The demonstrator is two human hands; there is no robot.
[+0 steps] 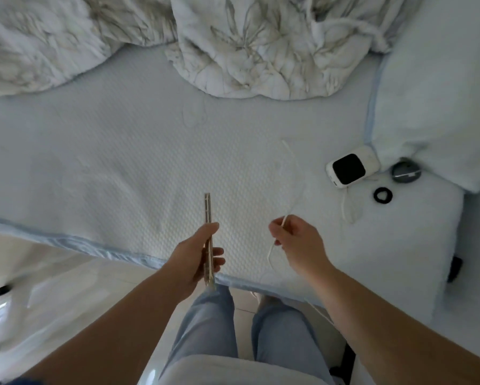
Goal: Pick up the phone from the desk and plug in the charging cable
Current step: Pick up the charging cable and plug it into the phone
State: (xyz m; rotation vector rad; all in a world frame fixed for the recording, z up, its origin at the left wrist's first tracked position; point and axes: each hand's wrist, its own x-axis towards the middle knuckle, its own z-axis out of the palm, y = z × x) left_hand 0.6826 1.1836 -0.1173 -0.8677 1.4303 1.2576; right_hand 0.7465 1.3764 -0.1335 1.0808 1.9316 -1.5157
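A person in light blue jeans (205, 323) stands at the edge of a bed, both bare arms reaching out over the white quilted mattress (122, 162). One phone (208, 240) is in view, turned edge-on to the camera and held upright in the left hand (197, 259), thumb along its near side and fingers wrapped around the far side, its top end rising clear above the fingers. One white charging cable (291, 179) is in view: the right hand (297, 245) pinches it between thumb and fingertips, with a short length hanging below the grip and the rest trailing away across the mattress toward the upper right. The cable's plug end cannot be made out. Phone and cable are apart, the two hands held side by side over the mattress edge with a clear gap between them.

To the right on the bed lie three small items near one another: one white device with a dark square screen (351, 166), one round grey disc (406, 171) just beside it, and one black hair tie (382, 195) below them. One crumpled white duvet with a leaf print (247, 51) is bunched along the far side, and one pale pillow (441, 93) fills the upper right corner. No containers are visible.
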